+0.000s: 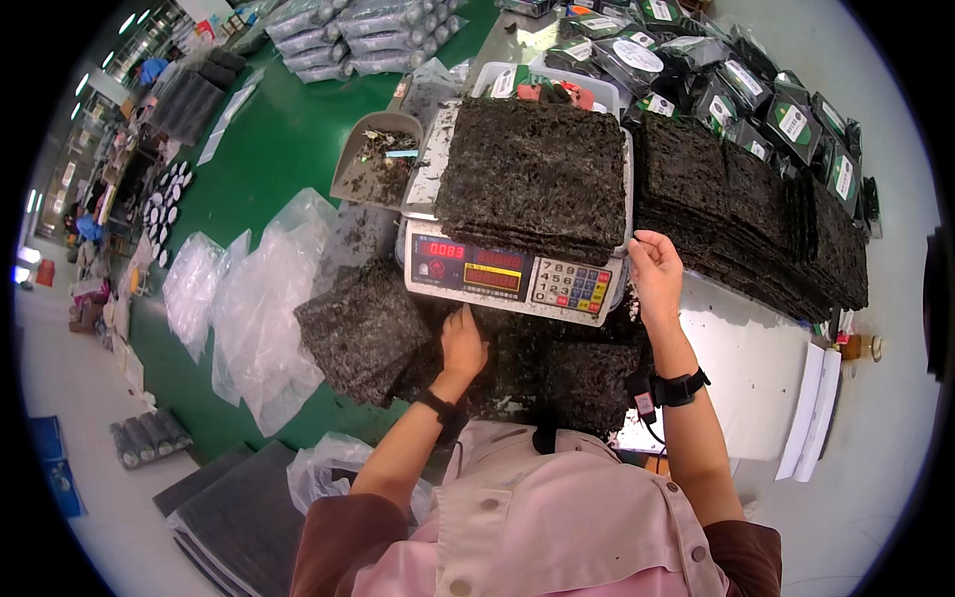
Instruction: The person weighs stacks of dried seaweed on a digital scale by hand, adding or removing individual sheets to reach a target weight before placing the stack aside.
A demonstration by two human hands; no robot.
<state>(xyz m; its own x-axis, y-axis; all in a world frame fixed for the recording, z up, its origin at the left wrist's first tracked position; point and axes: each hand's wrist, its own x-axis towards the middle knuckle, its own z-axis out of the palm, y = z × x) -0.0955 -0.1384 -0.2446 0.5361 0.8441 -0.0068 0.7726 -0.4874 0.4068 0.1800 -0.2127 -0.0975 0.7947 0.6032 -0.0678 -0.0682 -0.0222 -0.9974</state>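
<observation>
A stack of dried seaweed sheets (533, 175) lies on the pan of a digital weighing scale (571, 287), whose red display is lit. My right hand (656, 276) is at the scale's right edge, thumb and forefinger close together near the stack's lower corner. Whether a scrap is pinched there is too small to tell. Below the scale's front edge, my left hand (462, 345) reaches over dark seaweed, fingertips against or just under the casing. More seaweed sheets (365, 328) lie to its left, and another pile (593, 380) lies nearer my body.
Tall seaweed stacks (716, 186) stand close on the right, with labelled packets (746, 89) heaped behind. A dustpan (347, 168) of scraps is left of the scale. Behind it sits a plastic tub (608, 89). Clear plastic bags (272, 306) lie to the left.
</observation>
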